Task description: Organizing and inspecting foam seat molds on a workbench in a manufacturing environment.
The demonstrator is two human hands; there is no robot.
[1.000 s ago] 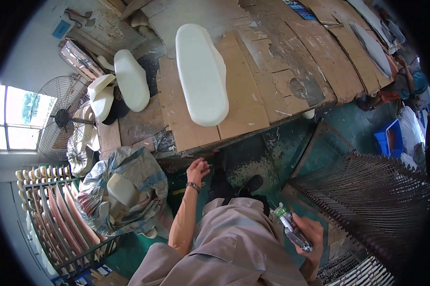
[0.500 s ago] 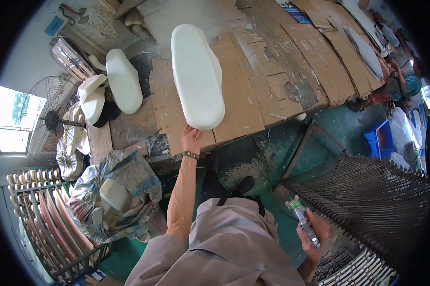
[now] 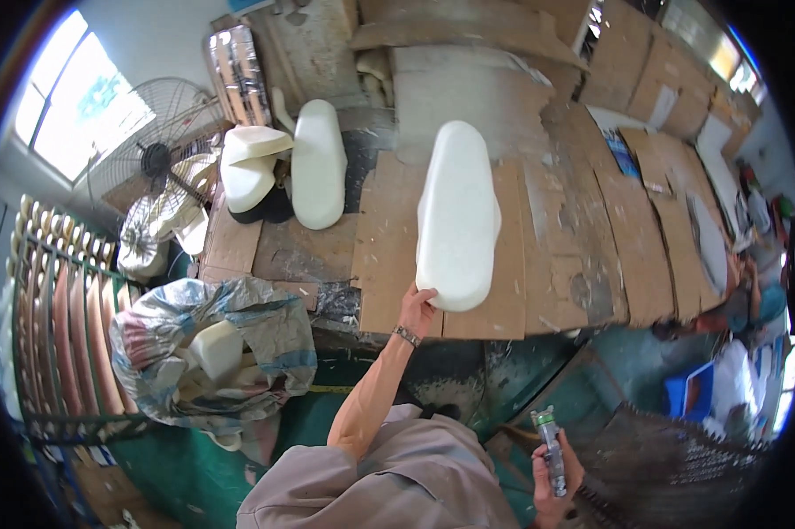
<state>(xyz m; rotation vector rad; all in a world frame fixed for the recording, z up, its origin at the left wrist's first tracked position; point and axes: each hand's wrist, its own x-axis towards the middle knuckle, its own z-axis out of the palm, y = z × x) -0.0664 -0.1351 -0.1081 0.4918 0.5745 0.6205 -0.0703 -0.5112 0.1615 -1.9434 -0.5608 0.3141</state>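
A long white foam seat pad point(image 3: 455, 220) lies on the cardboard-covered table point(image 3: 384, 273) in front of me, narrower at its far end. My left hand point(image 3: 417, 313) grips its near left edge, finger ends over the rim; the fingers beneath are hidden. Low at the right, away from the table, my right hand point(image 3: 569, 476) is wrapped round a slim grey hand tool point(image 3: 552, 451) with a green ring near its top. That tool touches nothing but the hand.
Another foam pad point(image 3: 319, 167) and foam pieces point(image 3: 249, 181) lie at the table's left, near a caged fan point(image 3: 155, 159). A plastic sack point(image 3: 278, 326) of foam and a rack point(image 3: 71, 344) stand left. At right are a dark metal rack point(image 3: 653, 467), a blue bin point(image 3: 690, 392) and another person point(image 3: 750, 304).
The view has swung, so the scene sits further right and lower. My left hand has gone from touching the pad's near end to gripping its near left edge. The right still holds the tool.
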